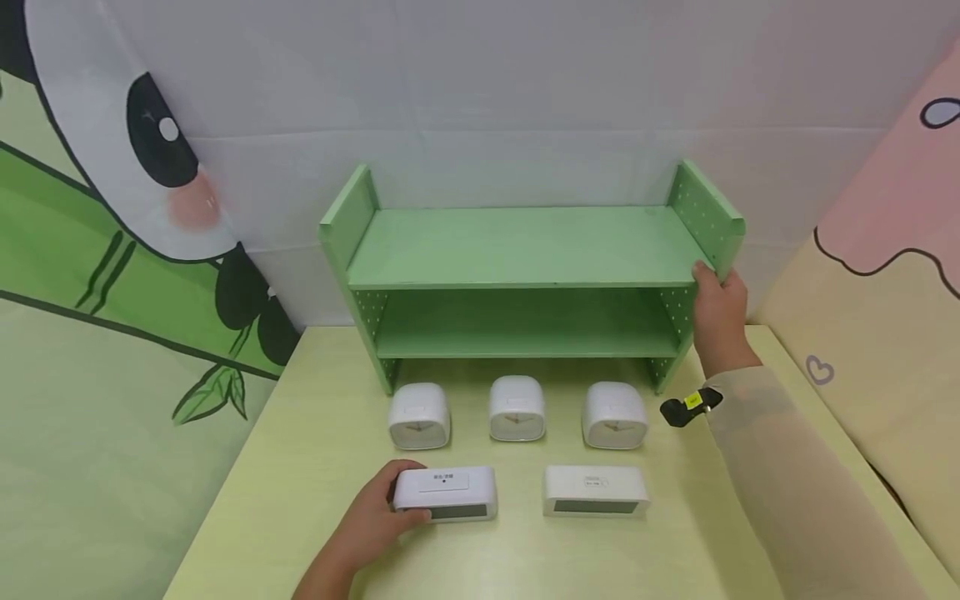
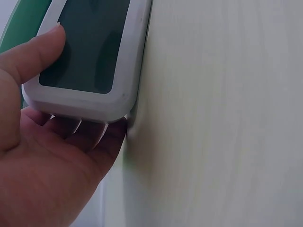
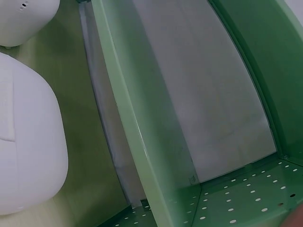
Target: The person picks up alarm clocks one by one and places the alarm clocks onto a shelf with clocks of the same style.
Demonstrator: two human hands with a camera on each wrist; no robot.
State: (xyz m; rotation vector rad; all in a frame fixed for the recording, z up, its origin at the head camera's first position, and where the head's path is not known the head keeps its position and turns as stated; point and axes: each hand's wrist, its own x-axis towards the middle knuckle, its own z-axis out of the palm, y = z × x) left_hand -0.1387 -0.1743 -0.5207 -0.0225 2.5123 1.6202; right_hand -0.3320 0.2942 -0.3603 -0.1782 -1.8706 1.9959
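My left hand (image 1: 372,518) grips the left end of a white box-shaped digital clock (image 1: 461,490), thumb over its dark display and fingers behind. In the left wrist view the thumb (image 2: 45,49) lies on the clock's display (image 2: 92,52), while the other fingers curl behind the end. At the right, my right hand (image 1: 722,323) holds the right side panel of a green two-tier shelf (image 1: 510,246), thumb at the front edge of the upper board. In the right wrist view the shelf (image 3: 128,127) shows its perforated side, with only a bit of the hand at the lower right corner.
A second white digital clock (image 1: 596,490) lies to the right of the held one. Three rounded white analog clocks, at left (image 1: 419,417), middle (image 1: 517,408) and right (image 1: 615,415), stand before the shelf on the pale yellow table (image 1: 675,533). Cloth backdrops (image 1: 525,83) surround it.
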